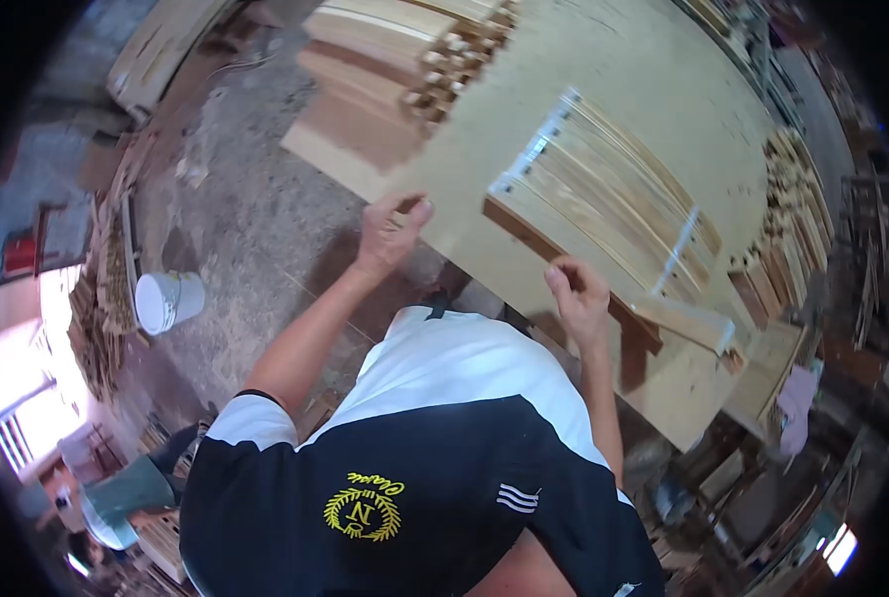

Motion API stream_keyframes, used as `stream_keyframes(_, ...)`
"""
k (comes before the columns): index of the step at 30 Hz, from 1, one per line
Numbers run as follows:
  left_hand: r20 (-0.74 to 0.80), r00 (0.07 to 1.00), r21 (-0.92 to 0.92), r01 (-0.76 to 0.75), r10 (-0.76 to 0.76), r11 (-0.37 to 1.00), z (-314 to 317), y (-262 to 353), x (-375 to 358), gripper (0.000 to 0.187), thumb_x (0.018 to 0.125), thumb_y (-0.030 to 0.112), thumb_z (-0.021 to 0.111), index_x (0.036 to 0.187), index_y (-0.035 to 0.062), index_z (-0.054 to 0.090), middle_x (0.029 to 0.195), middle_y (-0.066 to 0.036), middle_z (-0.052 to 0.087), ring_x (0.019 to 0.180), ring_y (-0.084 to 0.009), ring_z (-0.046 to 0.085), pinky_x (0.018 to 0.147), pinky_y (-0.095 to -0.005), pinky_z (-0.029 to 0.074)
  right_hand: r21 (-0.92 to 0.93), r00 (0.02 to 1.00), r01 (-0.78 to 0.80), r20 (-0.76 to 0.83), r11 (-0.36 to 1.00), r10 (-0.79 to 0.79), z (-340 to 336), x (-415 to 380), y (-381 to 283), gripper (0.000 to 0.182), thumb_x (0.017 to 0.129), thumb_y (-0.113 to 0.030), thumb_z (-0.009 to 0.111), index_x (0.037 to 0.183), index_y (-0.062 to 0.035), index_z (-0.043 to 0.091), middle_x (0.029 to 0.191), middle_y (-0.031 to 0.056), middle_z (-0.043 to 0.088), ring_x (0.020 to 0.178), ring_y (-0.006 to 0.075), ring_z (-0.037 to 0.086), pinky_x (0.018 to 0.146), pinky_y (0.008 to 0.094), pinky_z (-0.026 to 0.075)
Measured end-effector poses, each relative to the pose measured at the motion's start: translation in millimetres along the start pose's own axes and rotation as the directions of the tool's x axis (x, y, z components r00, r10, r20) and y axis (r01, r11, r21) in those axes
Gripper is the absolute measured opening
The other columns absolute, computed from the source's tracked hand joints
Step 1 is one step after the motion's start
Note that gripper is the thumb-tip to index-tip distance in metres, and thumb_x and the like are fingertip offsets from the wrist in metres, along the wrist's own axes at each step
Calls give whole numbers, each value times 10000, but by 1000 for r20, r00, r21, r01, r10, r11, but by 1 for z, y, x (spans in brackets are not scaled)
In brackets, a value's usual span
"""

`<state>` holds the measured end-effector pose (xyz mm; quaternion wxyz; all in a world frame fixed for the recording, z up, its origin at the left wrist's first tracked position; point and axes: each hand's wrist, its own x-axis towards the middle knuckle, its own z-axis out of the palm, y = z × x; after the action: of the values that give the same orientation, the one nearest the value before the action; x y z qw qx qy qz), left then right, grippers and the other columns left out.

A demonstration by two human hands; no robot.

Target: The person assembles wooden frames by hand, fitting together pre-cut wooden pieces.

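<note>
Beside our left hand, fingers curled on the edge of the broad pale wooden table, our right hand pinching the near end of the strapped bundle of thin pale wood slats, yellow wreath emblem with "N" on our black-and-white shirt, white plastic bucket well left on open floor.

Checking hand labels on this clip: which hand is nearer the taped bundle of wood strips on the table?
Right. The right hand sits at the near edge of the taped bundle, seemingly touching it. The left hand rests on the table edge, well clear of it.
</note>
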<state>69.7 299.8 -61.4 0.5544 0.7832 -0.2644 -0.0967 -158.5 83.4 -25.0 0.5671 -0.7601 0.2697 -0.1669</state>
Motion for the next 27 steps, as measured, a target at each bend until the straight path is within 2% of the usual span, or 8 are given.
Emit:
stream_keyframes(2, -24, 999, -1, 41, -41, 999, -10, 3, -13, 276, 910, 206, 727, 1065, -23, 719, 928, -130, 749, 879, -177, 705, 814, -314, 548, 6, 993, 106, 58, 994, -107, 37, 56, -11, 142, 890, -112, 741, 927, 12, 683, 742, 56, 650, 662, 100, 602, 592, 259, 480)
stream_keyframes(6, -4, 994, -104, 107, -108, 989, -20, -5, -47, 244, 914, 174, 713, 1049, -30, 718, 903, -103, 739, 845, -155, 669, 786, -303, 528, -240, 881, 471, 91, 849, -464, 95, 153, -68, 390, 831, -180, 783, 1149, -11, 633, 974, 150, 666, 863, 280, 647, 761, 377, 531)
stream_keyframes(9, -24, 990, -138, 134, -139, 981, -34, -9, -73, 238, 911, 167, 719, 1036, -35, 713, 906, -121, 741, 834, -163, 683, 773, -312, 539, -343, 813, 559, 45, 755, -581, 137, 207, -98, 527, 822, -257, 788, 1245, -25, 574, 1057, 191, 643, 968, 354, 627, 849, 456, 504)
stream_keyframes(12, -69, 980, -145, 177, -188, 973, -46, -23, -91, 222, 915, 162, 719, 1020, -33, 710, 912, -144, 743, 826, -178, 705, 765, -323, 553, -377, 894, 435, 71, 818, -442, 171, 230, -106, 549, 817, -311, 785, 1229, -28, 557, 1058, 218, 633, 969, 376, 626, 845, 495, 490)
stream_keyframes(16, -126, 962, -219, 211, -242, 953, -54, -43, -93, 214, 913, 154, 720, 1014, -35, 711, 888, -138, 738, 799, -163, 691, 749, -312, 547, -541, 930, 356, 122, 762, -348, 194, 205, -108, 555, 803, -344, 797, 1185, -34, 539, 1035, 231, 630, 973, 416, 627, 806, 517, 494)
stream_keyframes(21, -148, 957, -235, 209, -248, 949, -54, -46, -73, 189, 933, 132, 707, 1030, -31, 713, 867, -56, 720, 808, -98, 638, 740, -271, 520, -667, 888, 427, 181, 611, -423, 216, 198, -96, 580, 828, -295, 774, 1278, -59, 494, 1071, 265, 605, 964, 457, 627, 827, 530, 511)
stream_keyframes(23, -154, 968, -266, 150, -196, 952, -46, -50, -61, 182, 936, 126, 702, 1027, -31, 712, 870, -51, 721, 808, -94, 636, 745, -268, 519, -680, 895, 417, 193, 602, -402, 220, 205, -92, 584, 829, -271, 770, 1295, -65, 484, 1082, 273, 599, 975, 459, 625, 834, 533, 516)
stream_keyframes(27, -85, 971, -296, 188, -222, 936, -35, -47, -35, 195, 923, 173, 714, 1011, -1, 724, 866, -92, 744, 796, -139, 681, 741, -297, 538, -538, 873, 463, 138, 704, -468, 219, 218, -69, 557, 812, -227, 756, 1273, -54, 497, 1030, 254, 619, 912, 446, 632, 785, 520, 516)
